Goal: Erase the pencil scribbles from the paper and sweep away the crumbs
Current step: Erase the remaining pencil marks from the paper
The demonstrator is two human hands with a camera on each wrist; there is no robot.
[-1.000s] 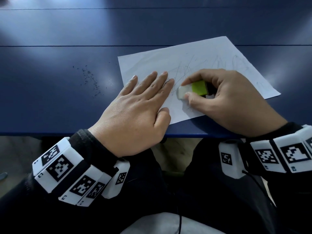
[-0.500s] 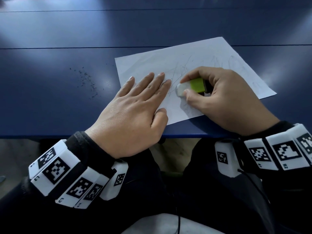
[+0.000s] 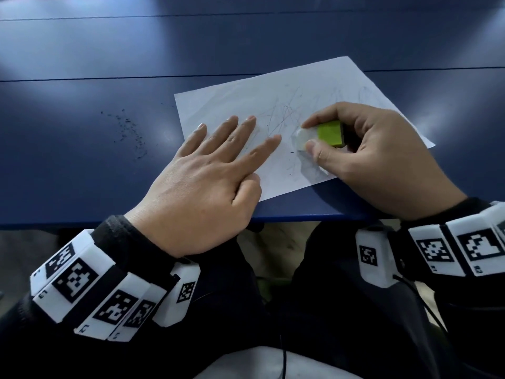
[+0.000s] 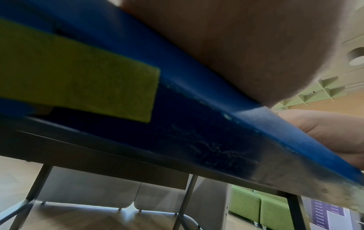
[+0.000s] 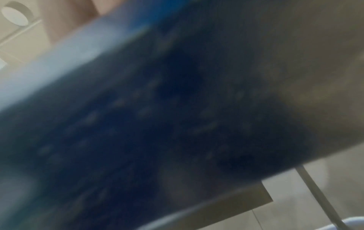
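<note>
A white sheet of paper (image 3: 273, 99) with faint pencil scribbles (image 3: 284, 113) lies on the blue table (image 3: 82, 50) near its front edge. My left hand (image 3: 213, 160) lies flat on the sheet's left part, fingers straight and spread. My right hand (image 3: 363, 149) pinches a white eraser in a green sleeve (image 3: 319, 135) between thumb and fingers, its white tip down on the paper right of the left index finger. Both wrist views look at the table's underside and edge; the right one is blurred.
A scatter of dark eraser crumbs (image 3: 131, 132) lies on the table left of the paper. The front edge of the table (image 3: 68, 225) runs just behind my wrists, with my dark-clothed lap below. Seams cross the tabletop farther back.
The right hand has slid the eraser to the right, away from the left fingertips. The left fingers have spread wider, the index finger now apart from the others.
</note>
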